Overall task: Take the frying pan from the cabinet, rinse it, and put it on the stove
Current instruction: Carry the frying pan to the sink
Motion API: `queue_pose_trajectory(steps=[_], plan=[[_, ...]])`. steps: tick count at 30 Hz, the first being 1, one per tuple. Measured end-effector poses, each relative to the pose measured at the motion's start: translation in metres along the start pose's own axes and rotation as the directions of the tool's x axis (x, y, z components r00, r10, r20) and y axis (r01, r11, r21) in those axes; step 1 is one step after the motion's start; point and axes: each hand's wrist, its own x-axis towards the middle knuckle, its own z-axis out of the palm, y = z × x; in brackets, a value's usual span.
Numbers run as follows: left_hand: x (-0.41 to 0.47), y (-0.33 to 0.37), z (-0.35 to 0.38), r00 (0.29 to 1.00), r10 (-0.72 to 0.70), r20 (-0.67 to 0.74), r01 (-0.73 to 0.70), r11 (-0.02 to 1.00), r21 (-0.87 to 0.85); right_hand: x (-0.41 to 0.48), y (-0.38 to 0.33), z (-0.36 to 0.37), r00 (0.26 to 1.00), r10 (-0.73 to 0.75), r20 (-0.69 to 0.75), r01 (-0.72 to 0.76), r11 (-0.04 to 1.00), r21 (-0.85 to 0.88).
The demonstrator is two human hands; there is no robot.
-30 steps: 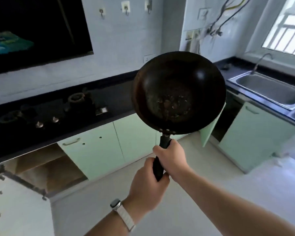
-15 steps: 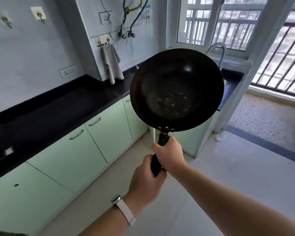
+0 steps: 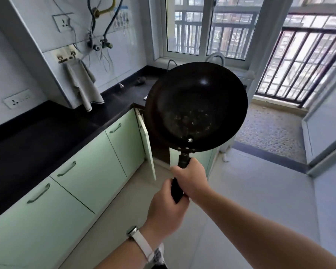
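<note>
Your right hand [image 3: 190,177] and left hand [image 3: 166,208] are both gripping the handle [image 3: 183,161] of the frying pan [image 3: 196,107], right ahead; the pan is half hiding two taps [image 3: 215,56].

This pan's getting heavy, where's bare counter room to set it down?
The black countertop is bare from the wall socket to the hanging towel, above the green cabinet doors. The corner by the window is tighter: a dark lump and a cord end lie there.
</note>
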Motion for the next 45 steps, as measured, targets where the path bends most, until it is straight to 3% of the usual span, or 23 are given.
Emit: queue_pose_trajectory(steps=[11, 16, 23, 34, 45], plan=[[0.185, -0.027, -0.050, 0.989, 0.037, 0.143, -0.038, 0.999, 0.003, 0.156, -0.063, 0.060, 0.997, 0.022, -0.076, -0.025, 0.999, -0.032], [0.247, -0.022, -0.066, 0.986, -0.028, 0.163, 0.038, 0.998, -0.054, 0.209, -0.089, 0.077, 0.995, 0.022, -0.100, -0.023, 1.000, -0.014], [0.317, -0.015, -0.064, 0.995, -0.078, 0.055, 0.081, 0.995, -0.056, 0.277, -0.106, 0.086, 0.995, 0.034, -0.098, -0.035, 0.999, -0.009], [0.444, -0.004, -0.031, 0.987, -0.157, 0.031, 0.157, 0.988, 0.001, 0.419, -0.097, 0.078, 0.993, 0.114, 0.000, -0.114, 0.993, 0.007], [0.515, -0.012, 0.008, 0.938, -0.344, -0.029, 0.344, 0.939, 0.001, 0.502, -0.088, 0.073, 0.971, 0.177, 0.164, -0.150, 0.975, -0.165]])
